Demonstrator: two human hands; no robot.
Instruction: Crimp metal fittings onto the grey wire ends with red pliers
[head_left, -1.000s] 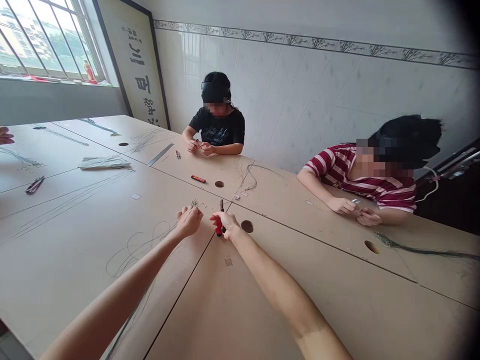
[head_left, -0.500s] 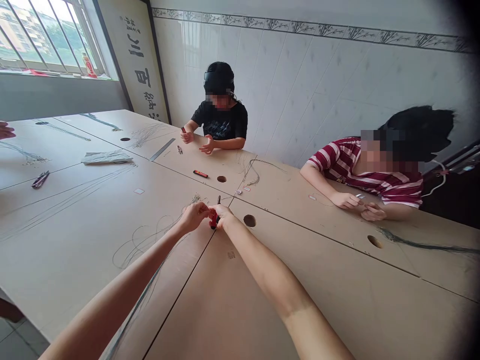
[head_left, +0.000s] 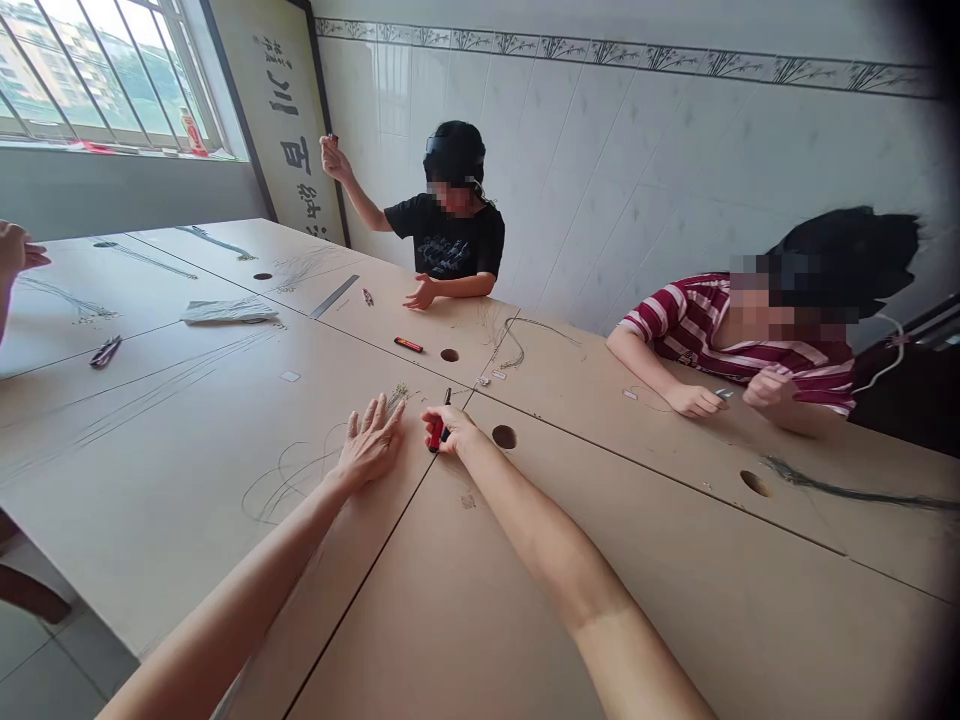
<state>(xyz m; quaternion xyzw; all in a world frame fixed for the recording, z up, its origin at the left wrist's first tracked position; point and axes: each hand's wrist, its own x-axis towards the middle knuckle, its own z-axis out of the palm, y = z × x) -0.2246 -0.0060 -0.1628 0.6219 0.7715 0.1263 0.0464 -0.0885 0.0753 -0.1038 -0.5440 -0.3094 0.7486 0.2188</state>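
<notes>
- Closest, the left hand [head_left: 367,447] lies palm down, fingers spread, grip released, by thin strands [head_left: 398,396] on the table [head_left: 187,520].
- Just beside it, the right hand [head_left: 453,428] clasps a red-and-black tool [head_left: 435,437].
- Farther, a red stick [head_left: 409,345] lies near a hole [head_left: 449,355].
- Beyond sits a person in black [head_left: 451,245], one arm raised.
</notes>
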